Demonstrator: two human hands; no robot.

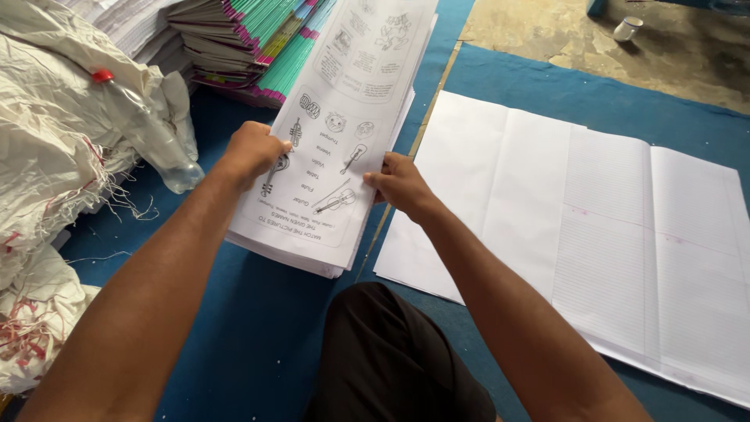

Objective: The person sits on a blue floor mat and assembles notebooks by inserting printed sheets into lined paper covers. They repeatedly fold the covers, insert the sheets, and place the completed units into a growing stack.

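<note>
Printed sheets (328, 148) lie stacked on blue mat (234, 328), beside large ruled sheets (609, 234). Left hand (251, 151) and right hand (400, 184) pinch opposite edges of top sheet. Best lifted evenly, edges kept square, avoiding creases.

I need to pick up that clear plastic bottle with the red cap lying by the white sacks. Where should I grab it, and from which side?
Probably grip the bottle around its body, coming from above on the blue-mat side. It lies tilted, red cap up against the white sacks and base toward the mat, so the sacks crowd the far side. Both the left hand and right hand hold the printed sheets.
</note>
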